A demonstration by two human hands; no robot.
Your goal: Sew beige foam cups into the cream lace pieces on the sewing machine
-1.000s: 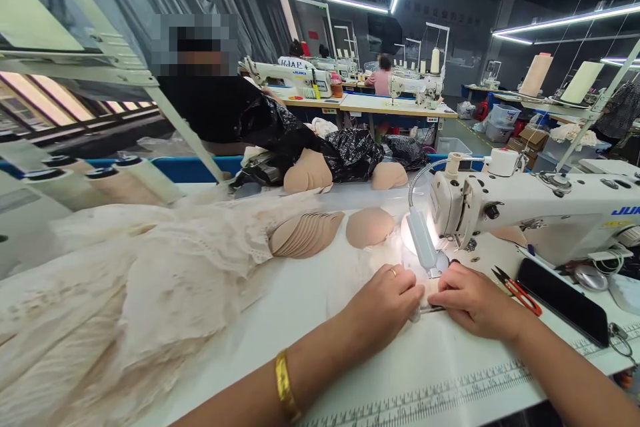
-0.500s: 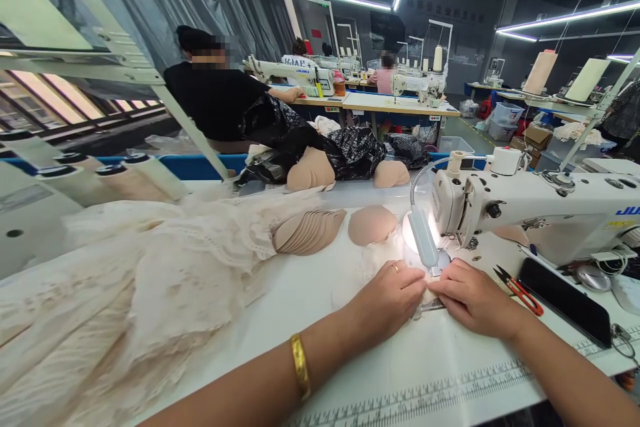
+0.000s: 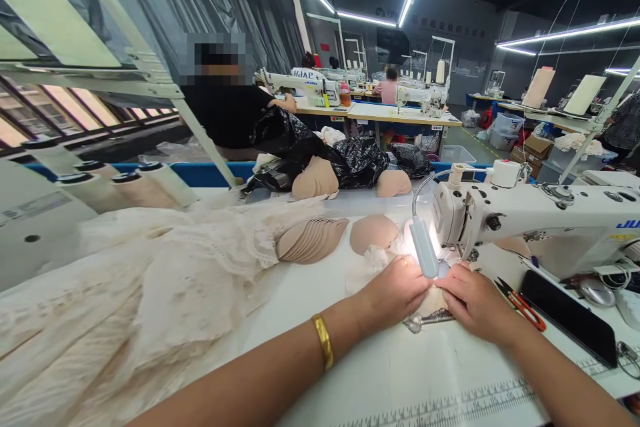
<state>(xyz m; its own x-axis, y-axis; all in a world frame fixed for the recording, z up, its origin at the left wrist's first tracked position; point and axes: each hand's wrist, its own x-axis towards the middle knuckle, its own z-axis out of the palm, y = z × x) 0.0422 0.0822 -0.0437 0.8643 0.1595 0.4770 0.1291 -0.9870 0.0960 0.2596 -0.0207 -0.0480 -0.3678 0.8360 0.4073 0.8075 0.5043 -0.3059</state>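
Close under the head of a white sewing machine, my left hand and my right hand meet with fingertips nearly touching. Both are closed, pinching pale cream fabric between them. Some of this fabric shows below the fingers, near a metal plate edge. More sheer lace bunches behind my left hand. A lit gooseneck lamp hangs just above the fingertips and hides part of the stitching spot. Beyond my left hand lies a beige bra cup, with a fanned stack of beige cups to its left.
White lace pieces cover the table's left side. Red-handled thread snips and a black phone lie right of my right hand. Thread cones stand at the far left. A co-worker in black sits beyond the table.
The camera view has shifted slightly. My hands have moved a little, and more cream fabric shows below my fingers, beside the metal plate edge. Both hands keep their grip.
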